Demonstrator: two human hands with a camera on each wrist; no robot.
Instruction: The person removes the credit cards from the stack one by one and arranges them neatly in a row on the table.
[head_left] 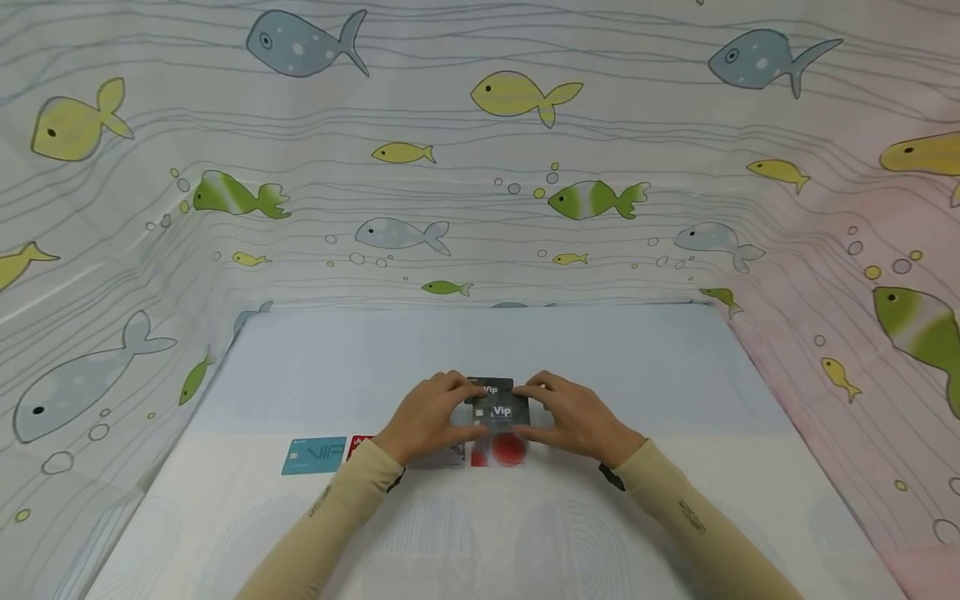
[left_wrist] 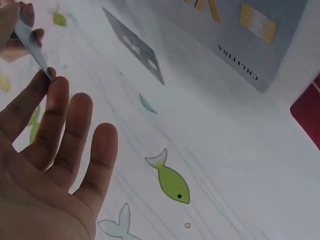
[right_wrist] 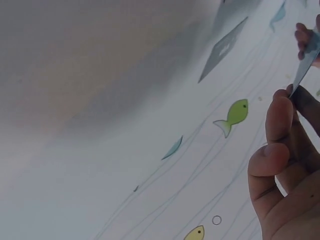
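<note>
Both hands hold one dark grey Vip card [head_left: 501, 414] raised over the table, one hand at each side. My left hand [head_left: 427, 417] pinches its left edge between thumb and fingertips, the other fingers fairly straight in the left wrist view. On the right edge, my right hand [head_left: 573, 417] pinches it, with the lower fingers curled in the right wrist view. A second dark Vip card [head_left: 491, 385] lies flat behind, partly covered by the held one; the left wrist view also shows this lying card [left_wrist: 134, 46]. Nearer, a card with red circles [head_left: 510, 450] lies on the table.
Left of that card lie a grey card [head_left: 450, 457], partly behind the left hand, a red card [head_left: 358, 446] and a teal VIP card [head_left: 315, 456], in a row. Fish-patterned cloth [head_left: 480, 183] encloses the white tabletop [head_left: 637, 350] at the back and sides.
</note>
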